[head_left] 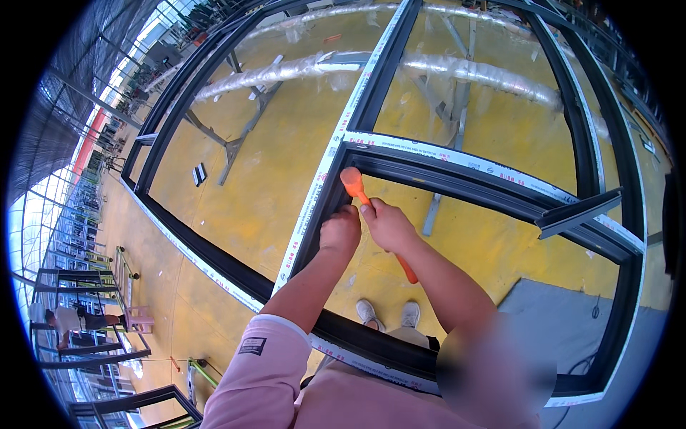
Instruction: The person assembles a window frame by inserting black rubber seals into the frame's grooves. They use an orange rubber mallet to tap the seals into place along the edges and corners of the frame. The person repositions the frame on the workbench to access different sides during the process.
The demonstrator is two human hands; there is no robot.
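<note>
My right hand (389, 226) is wrapped around the handle of an orange mallet (351, 179). The mallet's head is up by the inner corner of a large dark window frame (457, 179), and the handle end sticks out below my hand. Close beside it, my left hand (341, 230) is closed against the inner side of the frame's middle bar (314, 187). Whatever its fingers hold is hidden. White protective tape with printing covers the frame's upper faces. A short dark profile piece (580, 212) lies across the crossbar to the right.
Plastic-wrapped support bars (486, 74) on metal stands (232, 149) run under the far part of the frame. My shoes (410, 314) stand on the yellow floor inside an opening. A grey mat (554, 322) lies at right. Another person (75, 319) is near other frames at far left.
</note>
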